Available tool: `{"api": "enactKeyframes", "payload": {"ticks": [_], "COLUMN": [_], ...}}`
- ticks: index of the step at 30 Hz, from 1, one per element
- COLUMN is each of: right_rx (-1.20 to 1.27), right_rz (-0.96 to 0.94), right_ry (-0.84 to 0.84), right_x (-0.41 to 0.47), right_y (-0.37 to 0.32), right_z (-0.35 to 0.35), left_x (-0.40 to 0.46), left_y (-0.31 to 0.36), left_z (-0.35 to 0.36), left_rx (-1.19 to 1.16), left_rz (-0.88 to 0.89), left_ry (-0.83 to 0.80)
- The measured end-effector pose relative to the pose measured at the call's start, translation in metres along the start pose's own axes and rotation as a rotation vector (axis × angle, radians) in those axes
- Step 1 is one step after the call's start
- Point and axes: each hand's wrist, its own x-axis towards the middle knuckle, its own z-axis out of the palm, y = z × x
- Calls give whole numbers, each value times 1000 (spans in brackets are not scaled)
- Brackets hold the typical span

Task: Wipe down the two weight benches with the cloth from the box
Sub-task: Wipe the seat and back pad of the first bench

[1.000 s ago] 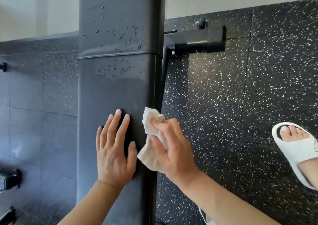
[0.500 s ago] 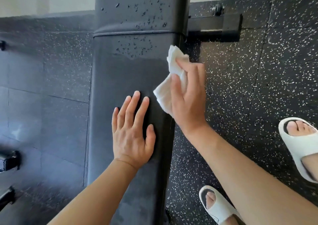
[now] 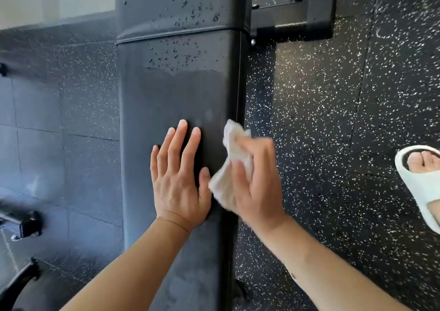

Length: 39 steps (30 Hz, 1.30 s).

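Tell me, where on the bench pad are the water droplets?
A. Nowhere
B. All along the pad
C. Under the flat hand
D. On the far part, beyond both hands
D: the droplets speckle the bench pad around its seam, well beyond the left hand and the cloth.

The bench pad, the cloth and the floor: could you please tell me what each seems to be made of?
Bench pad: probably vinyl or faux leather, smooth with a slight sheen; droplets bead on it and a seam runs along its edge.
Cloth: soft white fabric or thick paper towel, crumpled; which one cannot be told.
Floor: likely rubber tiles, matte black with white flecks and visible joints.
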Motion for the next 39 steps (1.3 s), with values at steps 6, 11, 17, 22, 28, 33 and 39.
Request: {"api": "enactKeyframes", "payload": {"ticks": [6,11,17,22,28,33,39], "right_rx": [-66,-78,-44,-24,5,18,76], "right_rz": [-111,-109,-63,31,97,121,159], "right_ry": [110,72,17,92,58,-8,49], "right_x": [127,100,16,-58,-147,-191,-132], "right_y": [-2,-2,5,-1,-3,3,-7], "right_z": [-1,-6,0,11,14,8,11], "left_x": [0,0,0,-1,-1,-1,-3], "left_y": [1,0,1,5,5,4,3], "left_z": [-4,-4,-4,-5,-3,-3,0], "left_rx": [0,0,-27,-37,-24,-26,-26], "left_rz": [17,13,16,-8,23,48,40], "left_ry": [-14,-12,2,21,44,74,93]}}
